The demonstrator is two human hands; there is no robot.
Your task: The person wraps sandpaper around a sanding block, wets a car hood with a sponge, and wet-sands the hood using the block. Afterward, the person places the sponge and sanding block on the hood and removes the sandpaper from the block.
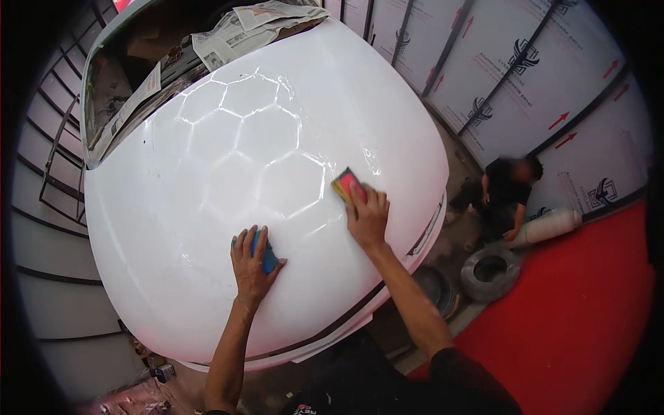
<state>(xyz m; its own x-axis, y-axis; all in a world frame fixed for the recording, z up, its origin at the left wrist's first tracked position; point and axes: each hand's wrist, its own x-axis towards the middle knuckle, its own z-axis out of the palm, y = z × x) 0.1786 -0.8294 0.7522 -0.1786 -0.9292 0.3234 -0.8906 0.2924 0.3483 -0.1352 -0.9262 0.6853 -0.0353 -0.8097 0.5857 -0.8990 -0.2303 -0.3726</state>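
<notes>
A white car hood [277, 166] fills the middle of the view, with wet streaks and hexagon-shaped light reflections on it. My left hand [254, 266] rests low on the hood, its fingers over a blue sponge [260, 250] pressed to the surface. Farther right, my right hand [369, 218] grips a red and yellow sanding block [351, 185] with a dark end. The block lies against the hood; its underside is hidden.
Newspaper sheets [242, 31] cover the windshield base. At right, a person in dark clothes [508, 187] crouches by the panelled wall [512, 83]. A grey ring-shaped roll [470, 273], a dark bucket [436, 289] and a red floor covering [539, 311] lie near the front bumper.
</notes>
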